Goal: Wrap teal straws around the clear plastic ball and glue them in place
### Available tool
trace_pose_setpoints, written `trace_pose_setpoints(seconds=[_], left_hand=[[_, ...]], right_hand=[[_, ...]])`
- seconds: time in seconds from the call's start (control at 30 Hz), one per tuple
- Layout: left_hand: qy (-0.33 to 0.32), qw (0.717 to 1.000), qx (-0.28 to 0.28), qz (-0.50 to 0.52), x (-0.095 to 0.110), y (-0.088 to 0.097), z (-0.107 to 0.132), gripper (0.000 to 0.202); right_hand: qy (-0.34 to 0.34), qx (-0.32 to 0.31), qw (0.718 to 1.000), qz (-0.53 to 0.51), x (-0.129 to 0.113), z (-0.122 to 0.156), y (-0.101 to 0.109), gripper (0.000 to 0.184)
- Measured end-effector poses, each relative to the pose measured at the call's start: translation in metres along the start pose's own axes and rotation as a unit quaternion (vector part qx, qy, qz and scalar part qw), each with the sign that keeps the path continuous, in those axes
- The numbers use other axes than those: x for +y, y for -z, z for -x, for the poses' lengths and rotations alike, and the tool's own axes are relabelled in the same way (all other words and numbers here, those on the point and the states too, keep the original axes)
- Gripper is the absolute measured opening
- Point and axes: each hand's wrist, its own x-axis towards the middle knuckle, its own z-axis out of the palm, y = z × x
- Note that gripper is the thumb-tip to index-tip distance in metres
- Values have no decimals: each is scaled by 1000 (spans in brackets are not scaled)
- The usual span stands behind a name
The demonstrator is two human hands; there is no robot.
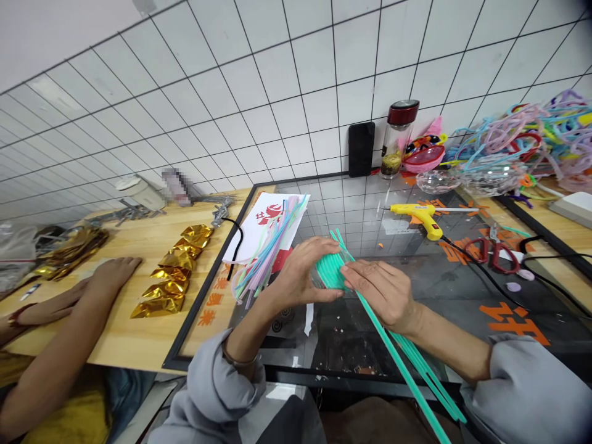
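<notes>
My left hand (pixel 303 271) curves around a rounded piece wound with green pipe cleaners (pixel 329 271), thumb below and fingers above. A clear rim shows at its upper edge. My right hand (pixel 382 291) presses its closed fingertips onto the near side of this piece, pinching a green pipe cleaner (pixel 403 369) there. Long green ends hang from beneath my right hand past the table's front edge, and two short tips stick out above the piece. To the left of my left hand, a bundle of pastel pipe cleaners (pixel 266 250) lies on a white printed sheet (pixel 247 216).
A yellow glue gun (pixel 416 216) and red-handled scissors (pixel 497 256) lie right on the glass-topped table. Behind stand a phone (pixel 361 150) and a tea bottle (pixel 396 145). Tangled pipe cleaners (pixel 509 139) fill the back right. Left are gold foil pieces (pixel 173 271) and another person's hands (pixel 108 277).
</notes>
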Motion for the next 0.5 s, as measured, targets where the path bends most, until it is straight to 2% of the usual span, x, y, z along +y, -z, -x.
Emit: trace_pose_setpoints(seconds=[0.5], left_hand=[[0,1000,-4,30,1,1,-1,66]], right_hand=[[2,-1,1000,-11,0,2,-2,19]])
